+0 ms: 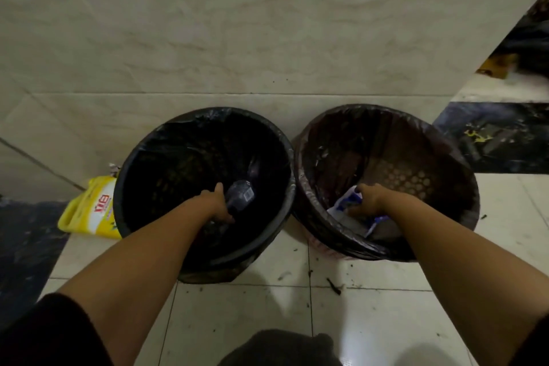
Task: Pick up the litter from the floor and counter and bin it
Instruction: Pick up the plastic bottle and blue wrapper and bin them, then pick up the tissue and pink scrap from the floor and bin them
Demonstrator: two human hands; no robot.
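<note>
Reaching down over the floor tiles (371, 321), where dark crumbs and a small dark scrap (334, 286) lay unswept, the person had both arms out toward two lined bins. The left hand (218, 202) was curled around a clear plastic bottle (241, 196) held inside the black bin (166, 242); its small label was too blurred to read. The right hand (367, 199) was closed on a blue-and-white wrapper (346, 202) inside the brown bin (463, 187), print illegible. Neither piece had been let go, so this drop was judged nearly done. Beyond, a yellow jug (92, 208) with red characters lay against the black bin below the wall (267, 38); whether it counted as litter was unclear. No counter could be made out.
</note>
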